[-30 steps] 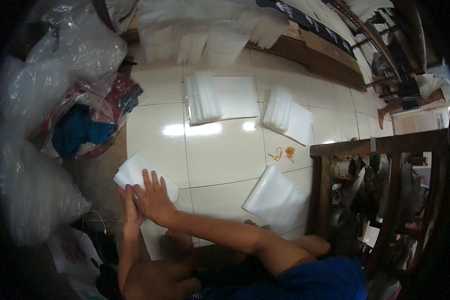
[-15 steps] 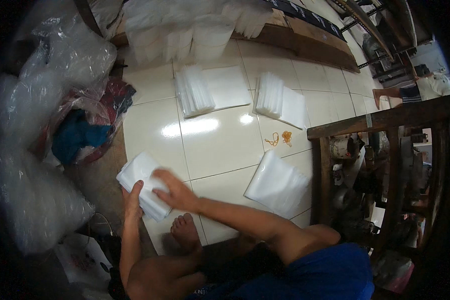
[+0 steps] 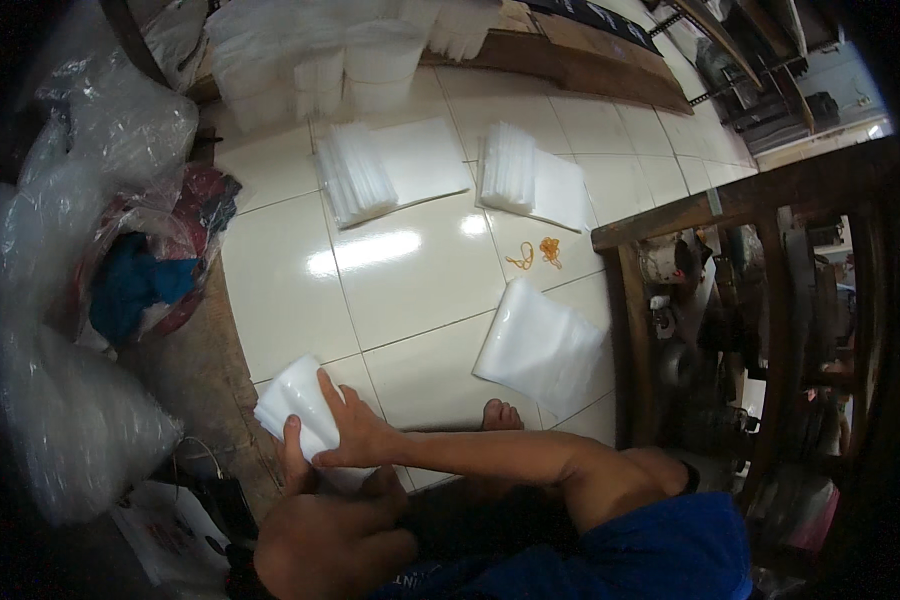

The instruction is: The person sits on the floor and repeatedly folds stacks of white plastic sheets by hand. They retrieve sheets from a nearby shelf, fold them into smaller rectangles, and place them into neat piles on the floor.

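Note:
A small stack of white plastic bags lies on the tiled floor at the lower left, by my knee. My left hand grips its near edge from below, thumb pointing up along the stack. My right hand lies over the stack's right side, fingers reaching across the top, with the forearm stretched in from the right. Both hands hold the same stack. My bare foot shows just behind the right forearm.
A loose pile of clear bags lies to the right. Two fanned stacks on flat sheets sit farther out, with orange rubber bands between. Wooden furniture stands at the right, and bulky plastic sacks at the left.
My right hand has gone from lying flat with spread fingers on the stack to closing over its side. The stack has lifted slightly toward me, and my view has tilted.

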Demonstrator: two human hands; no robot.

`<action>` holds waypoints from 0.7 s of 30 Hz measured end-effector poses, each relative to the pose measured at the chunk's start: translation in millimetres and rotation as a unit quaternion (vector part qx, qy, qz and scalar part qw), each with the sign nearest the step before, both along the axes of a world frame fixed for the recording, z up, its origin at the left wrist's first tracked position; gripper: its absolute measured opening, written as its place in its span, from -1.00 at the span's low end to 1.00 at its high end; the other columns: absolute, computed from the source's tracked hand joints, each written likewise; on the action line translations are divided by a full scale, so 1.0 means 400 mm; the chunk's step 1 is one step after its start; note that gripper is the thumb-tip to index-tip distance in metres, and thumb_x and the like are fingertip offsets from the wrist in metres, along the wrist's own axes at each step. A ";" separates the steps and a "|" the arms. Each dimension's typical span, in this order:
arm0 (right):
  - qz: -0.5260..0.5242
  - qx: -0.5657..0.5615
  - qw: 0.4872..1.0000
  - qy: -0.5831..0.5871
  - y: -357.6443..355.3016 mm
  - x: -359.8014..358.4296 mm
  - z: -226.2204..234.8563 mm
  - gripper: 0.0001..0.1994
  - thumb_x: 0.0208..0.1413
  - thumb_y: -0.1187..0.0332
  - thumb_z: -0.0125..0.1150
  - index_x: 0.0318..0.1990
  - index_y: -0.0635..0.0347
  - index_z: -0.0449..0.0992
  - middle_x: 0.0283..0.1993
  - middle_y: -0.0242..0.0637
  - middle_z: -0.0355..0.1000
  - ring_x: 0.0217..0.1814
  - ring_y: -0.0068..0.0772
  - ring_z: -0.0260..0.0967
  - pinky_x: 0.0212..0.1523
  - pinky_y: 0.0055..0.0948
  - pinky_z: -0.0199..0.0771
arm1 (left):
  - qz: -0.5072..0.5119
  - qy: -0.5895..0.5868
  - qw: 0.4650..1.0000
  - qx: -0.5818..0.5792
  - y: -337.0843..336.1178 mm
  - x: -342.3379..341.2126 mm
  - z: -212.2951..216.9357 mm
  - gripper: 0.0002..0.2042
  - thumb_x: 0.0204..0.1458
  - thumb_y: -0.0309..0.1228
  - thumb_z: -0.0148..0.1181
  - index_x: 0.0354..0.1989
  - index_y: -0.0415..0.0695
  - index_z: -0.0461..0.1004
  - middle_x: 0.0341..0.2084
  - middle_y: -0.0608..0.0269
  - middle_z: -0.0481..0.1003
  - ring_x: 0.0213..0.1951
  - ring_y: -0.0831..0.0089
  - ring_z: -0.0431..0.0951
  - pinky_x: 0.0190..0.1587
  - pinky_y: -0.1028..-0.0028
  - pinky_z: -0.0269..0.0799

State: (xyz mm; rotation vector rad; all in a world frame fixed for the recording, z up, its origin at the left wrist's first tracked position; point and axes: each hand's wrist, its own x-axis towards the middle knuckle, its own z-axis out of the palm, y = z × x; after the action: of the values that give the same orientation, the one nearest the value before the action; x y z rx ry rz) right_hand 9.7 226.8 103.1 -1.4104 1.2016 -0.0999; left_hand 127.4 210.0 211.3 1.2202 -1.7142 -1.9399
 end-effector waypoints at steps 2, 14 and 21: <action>-0.011 -0.018 1.000 0.005 0.031 -0.015 -0.017 0.34 -0.20 -0.01 0.53 0.47 0.28 -0.48 0.25 0.51 -0.02 0.29 0.53 0.07 0.28 0.09 0.19 | -0.181 -0.007 0.979 -0.095 -0.031 -0.025 0.154 -0.65 0.10 -0.35 0.15 0.04 -0.21 0.42 -0.03 -0.09 0.50 -0.04 0.07 0.53 0.11 0.10 0.40; -0.049 -0.082 0.995 0.009 0.035 -0.050 0.029 0.27 -0.14 -0.01 0.49 0.47 0.32 -0.41 0.23 0.45 0.03 0.21 0.49 0.16 0.22 0.08 0.23 | -0.416 -0.109 0.831 -0.353 -0.038 -0.010 0.208 -0.38 0.16 -0.17 0.17 0.36 -0.06 0.14 0.12 0.24 0.42 0.20 0.25 0.40 0.34 0.04 0.15; -0.121 -0.347 0.926 -0.083 -0.156 -0.185 -0.010 0.34 -0.19 -0.03 0.52 0.45 0.41 -0.48 0.47 0.32 -0.24 0.49 0.33 -0.19 0.48 0.00 -0.20 | 0.009 0.026 0.992 -0.126 -0.169 -0.017 -0.164 -0.34 0.13 -0.13 0.22 0.35 -0.08 0.13 0.12 0.25 0.43 0.23 0.27 0.37 0.38 0.08 0.08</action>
State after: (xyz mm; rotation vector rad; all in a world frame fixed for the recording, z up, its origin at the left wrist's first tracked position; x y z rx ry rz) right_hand -64.3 164.4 99.0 -1.7989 1.2473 -0.8743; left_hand 120.7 142.5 145.7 1.0799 -1.8474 -1.6671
